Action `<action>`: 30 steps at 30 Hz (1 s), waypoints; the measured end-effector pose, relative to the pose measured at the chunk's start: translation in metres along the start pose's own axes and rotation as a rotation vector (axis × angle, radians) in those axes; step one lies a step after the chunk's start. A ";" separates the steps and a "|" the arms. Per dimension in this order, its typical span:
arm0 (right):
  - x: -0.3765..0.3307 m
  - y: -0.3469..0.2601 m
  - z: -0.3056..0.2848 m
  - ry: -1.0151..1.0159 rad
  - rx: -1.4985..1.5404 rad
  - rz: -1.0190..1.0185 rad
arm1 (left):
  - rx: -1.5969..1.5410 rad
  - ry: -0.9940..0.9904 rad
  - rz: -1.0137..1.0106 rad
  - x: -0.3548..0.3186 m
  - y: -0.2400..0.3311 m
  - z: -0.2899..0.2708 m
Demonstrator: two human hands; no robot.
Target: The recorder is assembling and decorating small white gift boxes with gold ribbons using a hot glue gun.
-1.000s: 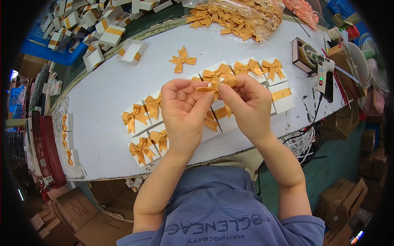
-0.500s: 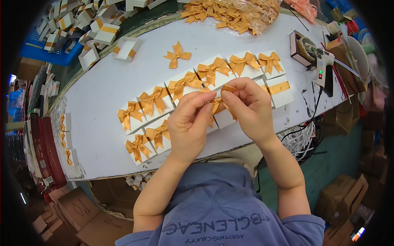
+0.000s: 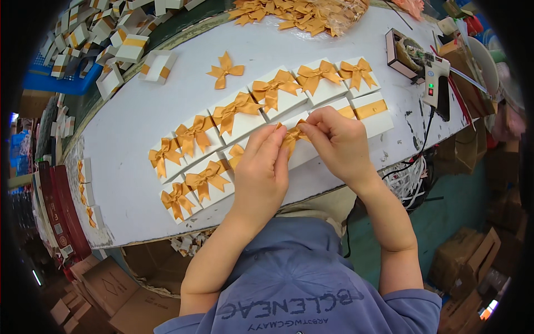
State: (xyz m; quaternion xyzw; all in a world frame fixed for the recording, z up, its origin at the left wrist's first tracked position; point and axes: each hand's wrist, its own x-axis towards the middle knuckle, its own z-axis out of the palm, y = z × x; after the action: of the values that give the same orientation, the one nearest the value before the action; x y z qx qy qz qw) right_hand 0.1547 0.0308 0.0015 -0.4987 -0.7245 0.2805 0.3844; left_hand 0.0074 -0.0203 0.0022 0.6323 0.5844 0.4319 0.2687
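Left of the double row of white boxes [image 3: 289, 101], a short line of small boxed bows [image 3: 90, 193] stands along the edge of the tabletop [image 3: 122, 145]; beyond the double row's left end sits a blue crate [image 3: 72, 84] under a heap of white boxes banded in gold, with an open white box [image 3: 156, 64] nearer to the double row; next comes a loose gold bow [image 3: 226, 70], lying flat just behind the double row.

The double row slants up to the right, its back boxes all topped with bows; over its front line is the left hand [image 3: 261, 175], its fingers pinched together on the left part of a gold bow [image 3: 293, 137]; this held bow is above the middle of the front line, though whether it touches the box beneath cannot be told; the relation that matters seems to be that it lies directly between both sets of fingers, its long axis apparently running across from one pinch to the other, neither hand clearly nearer; the right hand [image 3: 340, 145] has thumb and forefinger clamped on its right part.

Behind the double row spills a bag of gold bows [image 3: 300, 16]; its front right box [image 3: 374, 121] carries only a flat band; past its right end rests a glue gun [image 3: 435, 78].
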 end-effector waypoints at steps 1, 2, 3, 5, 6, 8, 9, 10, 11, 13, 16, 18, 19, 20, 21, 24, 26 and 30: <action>-0.001 0.002 0.002 0.015 -0.061 -0.058 | 0.084 -0.027 0.023 -0.001 -0.001 0.000; -0.002 0.003 0.003 0.016 -0.060 -0.056 | 0.085 -0.030 0.023 0.000 0.000 0.000; -0.002 0.005 0.005 0.031 -0.079 -0.081 | 0.144 -0.052 0.046 0.000 0.001 0.000; -0.002 0.006 0.007 0.046 -0.097 -0.105 | 0.203 -0.075 0.070 0.001 0.000 0.001; -0.002 0.007 0.007 0.054 -0.147 -0.143 | 0.226 -0.092 0.096 0.001 -0.002 0.002; -0.003 0.009 0.009 0.062 -0.197 -0.179 | 0.248 -0.111 0.122 0.000 -0.002 0.004; -0.004 0.011 0.011 0.057 -0.248 -0.193 | 0.386 -0.139 0.138 0.000 0.000 0.003; -0.005 0.012 0.011 0.053 -0.299 -0.207 | 0.524 -0.168 0.153 0.000 0.002 0.004; -0.005 0.012 0.011 0.052 -0.298 -0.206 | 0.524 -0.169 0.152 -0.001 0.002 0.004; -0.004 0.009 0.009 0.045 -0.347 -0.171 | 0.769 -0.080 0.327 -0.001 0.002 0.005; 0.004 0.000 -0.002 -0.003 -0.363 -0.077 | 0.741 -0.074 0.373 -0.002 -0.008 0.005; 0.018 0.000 -0.010 -0.050 -0.311 -0.032 | 0.743 -0.077 0.388 -0.001 -0.006 0.004; 0.028 -0.001 -0.012 -0.098 -0.259 0.017 | 0.744 -0.083 0.402 -0.001 -0.006 0.004; 0.040 -0.006 -0.012 -0.059 -0.192 0.024 | 0.745 -0.079 0.399 0.000 -0.006 0.005; 0.052 -0.011 -0.006 -0.064 -0.188 0.017 | 0.751 -0.076 0.405 0.000 -0.006 0.005; 0.093 -0.023 0.026 -0.088 -0.177 -0.241 | 0.741 -0.077 0.398 0.001 -0.005 0.006; 0.119 -0.020 0.053 -0.220 -0.389 -0.238 | 0.718 -0.069 0.395 0.001 -0.005 0.008; 0.152 -0.014 0.092 -0.503 -0.675 -0.064 | 0.676 -0.032 0.395 -0.001 -0.011 0.009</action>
State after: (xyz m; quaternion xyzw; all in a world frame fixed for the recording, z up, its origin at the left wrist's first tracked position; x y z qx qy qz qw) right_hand 0.0390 0.1659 0.0047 -0.4898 -0.8621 0.1285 0.0191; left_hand 0.0097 -0.0178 -0.0113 0.7921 0.5566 0.2484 -0.0337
